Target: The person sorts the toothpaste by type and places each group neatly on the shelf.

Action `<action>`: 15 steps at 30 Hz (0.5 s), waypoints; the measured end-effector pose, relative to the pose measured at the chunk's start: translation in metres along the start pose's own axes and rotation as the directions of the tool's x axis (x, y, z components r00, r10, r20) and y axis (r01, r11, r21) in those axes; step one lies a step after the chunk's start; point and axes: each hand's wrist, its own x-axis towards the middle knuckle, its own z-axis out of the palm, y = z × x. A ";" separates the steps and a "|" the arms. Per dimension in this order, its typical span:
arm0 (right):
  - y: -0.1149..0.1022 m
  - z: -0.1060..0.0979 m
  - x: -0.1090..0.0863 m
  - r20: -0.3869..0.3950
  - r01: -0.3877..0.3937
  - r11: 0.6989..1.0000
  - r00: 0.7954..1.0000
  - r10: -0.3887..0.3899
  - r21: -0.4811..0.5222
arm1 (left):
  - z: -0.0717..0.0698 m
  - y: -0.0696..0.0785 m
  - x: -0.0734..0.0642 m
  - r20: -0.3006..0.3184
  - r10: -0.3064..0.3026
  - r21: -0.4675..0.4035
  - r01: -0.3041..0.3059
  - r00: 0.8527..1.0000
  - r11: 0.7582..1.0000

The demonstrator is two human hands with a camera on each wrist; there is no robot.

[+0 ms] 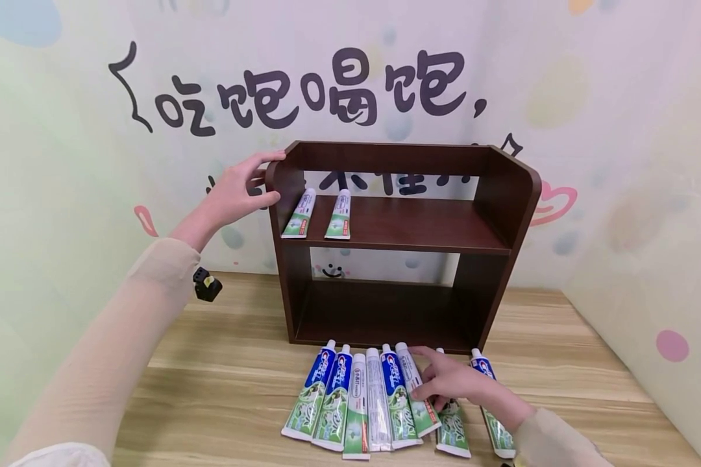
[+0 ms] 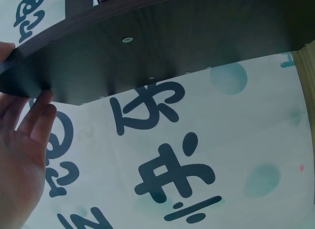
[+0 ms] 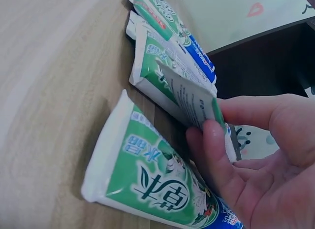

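Note:
My left hand holds the upper left side of a dark brown two-tier shelf. In the left wrist view its fingers touch the side panel's outer face. Below the shelf, my right hand pinches a white and green toothpaste tube between thumb and fingers. Seen from the right wrist, that tube is tilted up on edge, its printed back showing. To its left several toothpaste tubes lie side by side. Two blue and green tubes lie to the right, one partly behind the hand.
Two white and green toothpaste tubes lean on the upper tier's left part. The shelf stands on a wooden table before a printed wall. A small black object shows by my left wrist.

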 end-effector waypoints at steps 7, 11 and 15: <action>-0.003 0.000 -0.001 -0.022 0.051 0.998 0.999 -0.050 0.038 | 0.000 0.001 -0.001 -0.002 0.005 0.008 -0.005 1.000 1.000; -0.011 0.000 -0.003 -0.039 0.069 0.996 0.997 -0.067 0.054 | 0.000 0.000 -0.001 -0.004 0.005 0.010 -0.005 1.000 1.000; -0.017 -0.001 -0.005 -0.058 0.079 0.995 0.995 -0.076 0.058 | 0.000 0.000 0.000 -0.006 0.005 0.000 -0.005 1.000 1.000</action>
